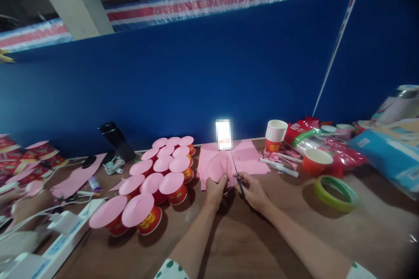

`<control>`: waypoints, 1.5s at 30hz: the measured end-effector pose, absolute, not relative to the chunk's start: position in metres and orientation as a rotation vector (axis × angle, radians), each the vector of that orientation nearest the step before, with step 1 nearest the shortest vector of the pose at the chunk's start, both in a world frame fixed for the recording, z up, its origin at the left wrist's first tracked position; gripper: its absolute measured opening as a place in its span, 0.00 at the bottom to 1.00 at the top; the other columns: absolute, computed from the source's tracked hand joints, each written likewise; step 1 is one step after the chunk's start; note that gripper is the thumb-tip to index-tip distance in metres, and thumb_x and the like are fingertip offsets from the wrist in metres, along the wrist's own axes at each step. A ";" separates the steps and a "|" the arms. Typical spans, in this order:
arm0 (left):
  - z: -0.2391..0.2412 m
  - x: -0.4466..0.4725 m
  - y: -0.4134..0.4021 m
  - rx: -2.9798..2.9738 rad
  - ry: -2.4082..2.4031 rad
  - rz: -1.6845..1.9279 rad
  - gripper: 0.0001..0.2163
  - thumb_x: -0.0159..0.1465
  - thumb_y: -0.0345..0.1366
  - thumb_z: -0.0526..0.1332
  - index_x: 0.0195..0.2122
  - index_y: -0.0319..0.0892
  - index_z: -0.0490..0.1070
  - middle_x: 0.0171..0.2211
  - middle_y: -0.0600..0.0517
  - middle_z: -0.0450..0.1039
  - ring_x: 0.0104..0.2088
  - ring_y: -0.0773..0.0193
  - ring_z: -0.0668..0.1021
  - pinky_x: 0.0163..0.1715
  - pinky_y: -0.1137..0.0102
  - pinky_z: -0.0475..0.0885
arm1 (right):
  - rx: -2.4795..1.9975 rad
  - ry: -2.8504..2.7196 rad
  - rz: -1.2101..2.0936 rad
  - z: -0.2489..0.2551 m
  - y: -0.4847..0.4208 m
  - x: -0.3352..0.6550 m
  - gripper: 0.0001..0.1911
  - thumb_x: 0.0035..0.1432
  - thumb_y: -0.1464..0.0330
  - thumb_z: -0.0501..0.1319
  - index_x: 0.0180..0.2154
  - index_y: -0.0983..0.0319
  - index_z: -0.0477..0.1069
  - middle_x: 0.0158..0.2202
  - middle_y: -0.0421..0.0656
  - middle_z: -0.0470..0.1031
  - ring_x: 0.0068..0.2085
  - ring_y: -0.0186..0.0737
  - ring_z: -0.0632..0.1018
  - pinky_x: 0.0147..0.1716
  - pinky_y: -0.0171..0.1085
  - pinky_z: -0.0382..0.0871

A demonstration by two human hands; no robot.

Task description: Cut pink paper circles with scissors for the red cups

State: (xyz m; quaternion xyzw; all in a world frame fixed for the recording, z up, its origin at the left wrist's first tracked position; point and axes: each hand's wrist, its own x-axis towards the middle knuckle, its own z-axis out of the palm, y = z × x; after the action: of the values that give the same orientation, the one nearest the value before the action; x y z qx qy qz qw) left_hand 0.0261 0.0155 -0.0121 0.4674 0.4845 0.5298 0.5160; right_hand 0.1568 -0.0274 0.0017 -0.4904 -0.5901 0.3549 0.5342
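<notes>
My left hand point(215, 192) is closed on the near edge of a round piece of pink paper point(218, 166), with the thumb along its side. In my right hand point(254, 192) is a pair of dark scissors point(241, 185), blades pointing away from me and close to the paper's right side. Whether the blades touch the paper I cannot tell. Pink paper sheets point(247, 152) lie flat behind both hands. To the left, several red paper cups point(151, 221) stand upside down in rows, each topped by a shallow pink paper cone point(138, 209).
A bright, blurred-out screen point(224, 134) stands against the blue partition point(209, 74). Rightward are stacked cups point(276, 133), markers point(279, 168), an orange cup point(317, 162) and green tape point(336, 194). A power strip point(70, 237), black bottle point(117, 141) and another person's hand point(31, 207) are leftward.
</notes>
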 end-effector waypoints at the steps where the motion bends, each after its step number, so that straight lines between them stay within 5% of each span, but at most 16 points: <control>1: -0.012 0.026 0.015 1.115 1.168 1.268 0.16 0.49 0.44 0.64 0.25 0.31 0.74 0.18 0.48 0.71 0.18 0.67 0.71 0.19 0.73 0.65 | -1.168 -1.408 0.843 0.001 -0.027 0.157 0.17 0.51 0.62 0.60 0.41 0.66 0.69 0.21 0.37 0.66 0.22 0.31 0.66 0.21 0.30 0.60; 29: -0.007 0.023 0.020 0.853 0.989 1.230 0.16 0.45 0.45 0.67 0.21 0.34 0.70 0.13 0.56 0.63 0.14 0.73 0.65 0.13 0.76 0.59 | -1.172 -1.488 0.918 -0.004 -0.026 0.158 0.19 0.51 0.61 0.60 0.44 0.65 0.70 0.21 0.37 0.66 0.21 0.31 0.67 0.21 0.30 0.61; 45: 0.004 0.023 0.020 0.624 0.914 1.376 0.15 0.41 0.39 0.71 0.24 0.35 0.71 0.19 0.53 0.69 0.18 0.74 0.69 0.18 0.78 0.65 | -1.265 -1.581 0.946 -0.003 -0.026 0.157 0.18 0.51 0.64 0.60 0.44 0.64 0.69 0.21 0.37 0.67 0.22 0.32 0.67 0.20 0.30 0.61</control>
State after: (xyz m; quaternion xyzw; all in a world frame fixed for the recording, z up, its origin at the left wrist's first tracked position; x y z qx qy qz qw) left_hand 0.0230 0.0196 0.0042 0.2728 0.4000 0.6021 0.6349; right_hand 0.1570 -0.0260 -0.0028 -0.5090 -0.6360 0.3805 0.4378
